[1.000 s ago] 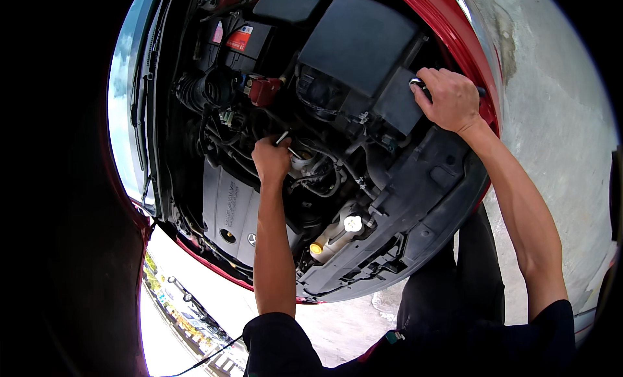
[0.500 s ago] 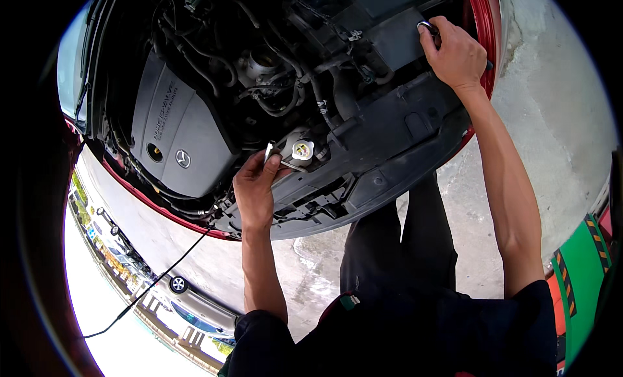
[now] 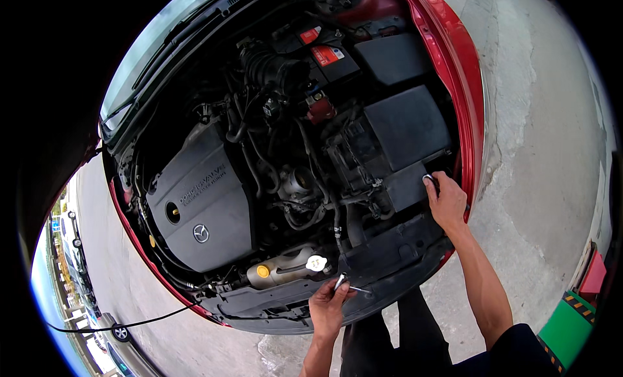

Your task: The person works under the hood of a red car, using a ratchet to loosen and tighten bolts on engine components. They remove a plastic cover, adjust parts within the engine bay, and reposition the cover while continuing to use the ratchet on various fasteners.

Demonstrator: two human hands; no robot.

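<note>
Now our left hand pinches a small silver metal ratchet tool at the black plastic front panel edge; our right hand grips the red fender edge beside a small silver piece.

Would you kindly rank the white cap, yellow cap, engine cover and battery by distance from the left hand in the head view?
From the left hand:
1. White cap, just above it.
2. Yellow cap, up and to its left.
3. Engine cover, farther up-left.
4. Battery, at the bay's far end.
</note>
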